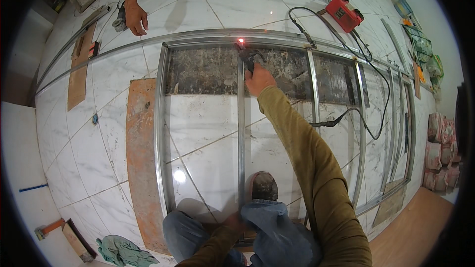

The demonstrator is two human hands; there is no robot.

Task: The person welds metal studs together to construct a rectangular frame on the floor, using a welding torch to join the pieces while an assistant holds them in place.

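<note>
My right hand (260, 80) reaches forward, closed round a dark tool (251, 59) that looks like a welding electrode holder. At its far end a red-hot spot (241, 41) glows where a middle metal bar (241, 143) meets the far rail (208, 40) of a metal frame. Between my knees my left hand (235, 222) is low beside the near end of that bar; shadow and my leg hide its fingers. A cable (346, 113) with a thick black sleeve runs up to my right forearm. A clamp (309, 42) sits on the far rail, on another cable.
A red welding machine (344, 14) stands at the far right. Another person's hand (136, 18) hangs beside an angle grinder (119, 23). A stained dark board (203, 71) and a rusty sheet (143, 163) lie by the frame. Bags (441, 143) are stacked right; a hammer (49, 228) lies near left.
</note>
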